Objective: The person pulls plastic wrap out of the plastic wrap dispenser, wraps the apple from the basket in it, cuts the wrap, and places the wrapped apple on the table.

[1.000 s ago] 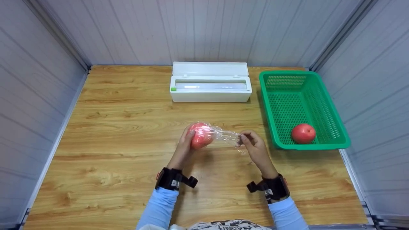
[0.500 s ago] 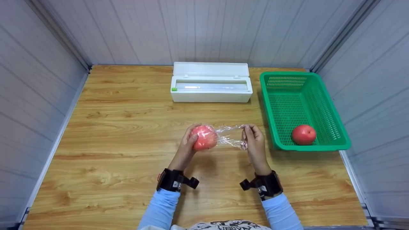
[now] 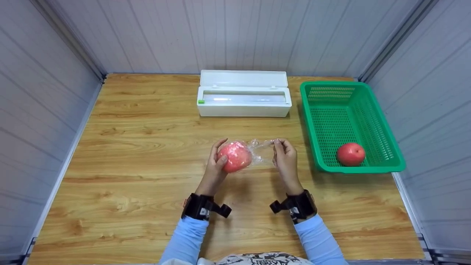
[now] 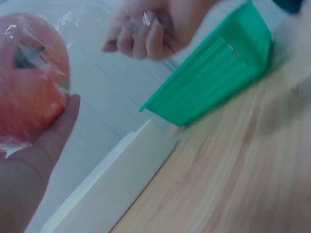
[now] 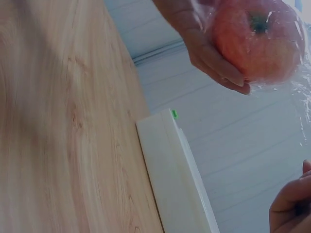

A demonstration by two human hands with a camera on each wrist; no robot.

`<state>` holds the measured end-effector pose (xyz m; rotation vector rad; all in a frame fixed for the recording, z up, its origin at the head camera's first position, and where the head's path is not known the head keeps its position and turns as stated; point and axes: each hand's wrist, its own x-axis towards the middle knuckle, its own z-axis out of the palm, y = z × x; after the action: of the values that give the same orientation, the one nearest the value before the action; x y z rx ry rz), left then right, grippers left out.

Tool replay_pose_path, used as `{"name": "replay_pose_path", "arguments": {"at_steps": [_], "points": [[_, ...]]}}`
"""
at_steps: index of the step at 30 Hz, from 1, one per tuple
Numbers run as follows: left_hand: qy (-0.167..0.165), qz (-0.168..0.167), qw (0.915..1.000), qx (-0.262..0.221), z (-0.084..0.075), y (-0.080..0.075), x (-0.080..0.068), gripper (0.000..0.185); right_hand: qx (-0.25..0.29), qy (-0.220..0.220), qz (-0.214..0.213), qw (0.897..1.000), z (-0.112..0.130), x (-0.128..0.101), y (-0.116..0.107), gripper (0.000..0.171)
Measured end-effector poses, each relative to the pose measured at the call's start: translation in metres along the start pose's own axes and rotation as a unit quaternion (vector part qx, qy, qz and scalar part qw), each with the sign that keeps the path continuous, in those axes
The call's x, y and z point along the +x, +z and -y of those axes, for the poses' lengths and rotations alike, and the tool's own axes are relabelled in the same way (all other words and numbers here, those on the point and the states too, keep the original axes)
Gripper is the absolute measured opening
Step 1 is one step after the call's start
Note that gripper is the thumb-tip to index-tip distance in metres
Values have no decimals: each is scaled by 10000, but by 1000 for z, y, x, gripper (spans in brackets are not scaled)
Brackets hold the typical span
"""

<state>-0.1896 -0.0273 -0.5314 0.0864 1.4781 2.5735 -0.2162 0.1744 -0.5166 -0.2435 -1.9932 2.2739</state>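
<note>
Held above the table in my left hand (image 3: 214, 165) is a pinkish-red tomato (image 3: 237, 158), its skin covered by shiny clear cling film (image 3: 259, 149). The green stem end of the tomato (image 4: 29, 57) shows through the film in the left wrist view. To the right of it, my right hand (image 3: 286, 158) pinches the loose end of the film between thumb and fingers. The film stretches between the two hands. In the right wrist view, the left fingers (image 5: 221, 68) curve round the tomato's side, and only part of the right hand (image 5: 294, 204) shows.
A white cling film dispenser (image 3: 244, 111) stands at the back with its lid up and a green slider (image 3: 201, 101) at its left end. On the right is a green plastic basket (image 3: 312, 129) with another tomato (image 3: 351, 154) inside. Panelled walls enclose the wooden table (image 3: 140, 184).
My right hand has gone up and slightly left, nearer the tomato, so the stretch of film between the hands is shorter. The left hand still holds the tomato almost in place.
</note>
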Motion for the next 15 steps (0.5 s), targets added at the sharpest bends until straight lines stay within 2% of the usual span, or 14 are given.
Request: {"name": "replay_pose_path", "arguments": {"at_steps": [4,6,12,15], "points": [[-161,135,9990,-387,1,4,1,109,-412,-91,-29,9991,0,2,4,15],[-203,261,9984,-449,3,7,1,109,-607,-175,-24,9980,5,0,6,15],[-146,612,9964,-564,9,8,2,91,-1409,-722,-14,9874,30,-15,20,16],[-103,697,9957,-595,10,7,2,87,-1695,-853,57,9818,31,-19,24,16]]}}
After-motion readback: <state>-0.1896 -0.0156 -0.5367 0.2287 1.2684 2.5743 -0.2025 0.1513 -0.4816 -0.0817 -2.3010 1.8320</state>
